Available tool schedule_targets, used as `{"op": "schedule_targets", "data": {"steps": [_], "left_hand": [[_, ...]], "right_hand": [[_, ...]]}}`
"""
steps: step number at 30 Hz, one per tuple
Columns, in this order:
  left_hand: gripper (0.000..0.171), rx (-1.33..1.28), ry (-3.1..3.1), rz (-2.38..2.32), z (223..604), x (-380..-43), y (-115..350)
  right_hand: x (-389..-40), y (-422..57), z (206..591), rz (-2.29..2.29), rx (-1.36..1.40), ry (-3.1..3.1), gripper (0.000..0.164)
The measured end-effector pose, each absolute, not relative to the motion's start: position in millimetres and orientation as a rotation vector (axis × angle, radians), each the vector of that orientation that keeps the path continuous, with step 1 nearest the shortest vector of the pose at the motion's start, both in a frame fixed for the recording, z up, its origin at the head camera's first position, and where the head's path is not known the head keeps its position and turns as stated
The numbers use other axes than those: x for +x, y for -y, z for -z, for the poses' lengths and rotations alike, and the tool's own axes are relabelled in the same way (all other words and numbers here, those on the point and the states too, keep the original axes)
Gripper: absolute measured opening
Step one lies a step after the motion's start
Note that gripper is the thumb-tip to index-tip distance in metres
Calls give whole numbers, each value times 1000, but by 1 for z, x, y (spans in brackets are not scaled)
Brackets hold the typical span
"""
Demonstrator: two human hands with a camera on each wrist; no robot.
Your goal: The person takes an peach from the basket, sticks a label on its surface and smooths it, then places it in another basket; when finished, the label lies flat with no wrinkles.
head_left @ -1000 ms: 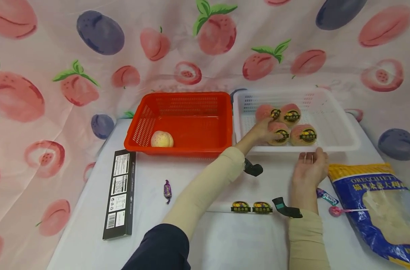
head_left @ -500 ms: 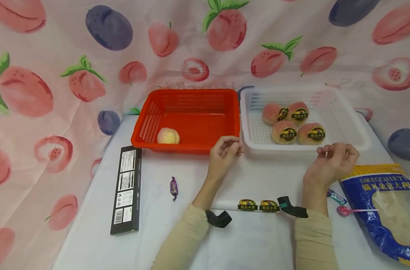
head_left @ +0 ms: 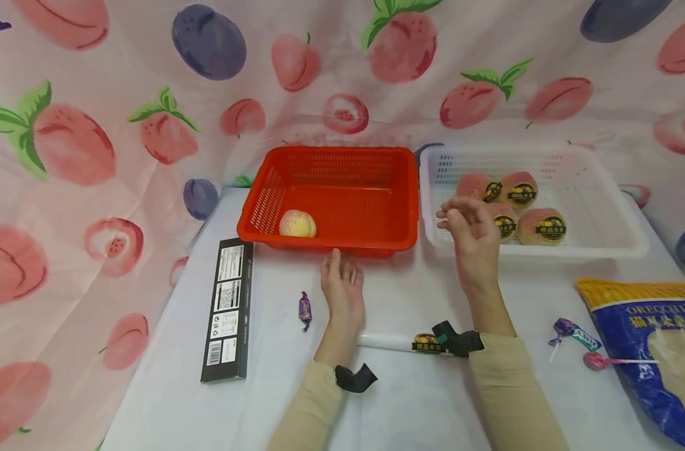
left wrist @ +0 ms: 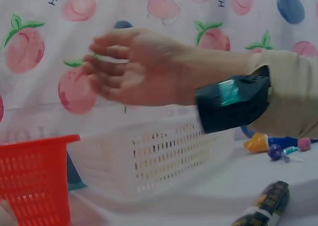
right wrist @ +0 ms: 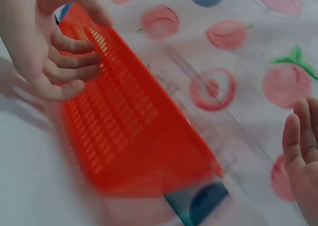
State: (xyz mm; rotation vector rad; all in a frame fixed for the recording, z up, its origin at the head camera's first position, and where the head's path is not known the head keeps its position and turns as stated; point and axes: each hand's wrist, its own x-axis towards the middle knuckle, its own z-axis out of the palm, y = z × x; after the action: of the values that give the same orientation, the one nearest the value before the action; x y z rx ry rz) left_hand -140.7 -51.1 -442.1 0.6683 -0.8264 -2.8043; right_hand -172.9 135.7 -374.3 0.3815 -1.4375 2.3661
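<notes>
My left hand [head_left: 343,288] is at the front of the red basket [head_left: 274,243], palm up and fingers loosely bent, with nothing held. One fingertip reaches its front rim. Inside the basket, a yellow-pink peach [head_left: 297,223] lies at the front left. My right hand [head_left: 476,241], also holding nothing, hovers over the left front of the white basket [head_left: 613,207], its fingers relaxed. In that basket sit several pink peaches [head_left: 542,227] with black-and-gold labels, partly hidden by the hand. The left wrist view shows the right hand [left wrist: 139,69] raised above the white basket.
A long black box [head_left: 227,310] and a purple wrapped candy [head_left: 304,311] lie on the left. To the right are wrapped candies [head_left: 576,332], a pink lollipop [head_left: 596,361] and a blue-yellow pasta bag [head_left: 649,351]. A label strip [head_left: 390,341] lies in front.
My left hand has left the peaches in the white basket and moved left to the red basket. My right hand has come left from the white basket's front edge. The head view has turned left.
</notes>
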Motion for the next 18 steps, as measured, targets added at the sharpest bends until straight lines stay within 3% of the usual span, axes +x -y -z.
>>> {"op": "schedule_targets", "data": {"steps": [11,18], "left_hand": [[41,686,775,2811,429,-147,45],[44,651,799,2792,430,-143,46]], "right_hand": [[-233,-69,340,-2320,510,2198,32],[-284,-38,350,-2429,720,2460,37]]}}
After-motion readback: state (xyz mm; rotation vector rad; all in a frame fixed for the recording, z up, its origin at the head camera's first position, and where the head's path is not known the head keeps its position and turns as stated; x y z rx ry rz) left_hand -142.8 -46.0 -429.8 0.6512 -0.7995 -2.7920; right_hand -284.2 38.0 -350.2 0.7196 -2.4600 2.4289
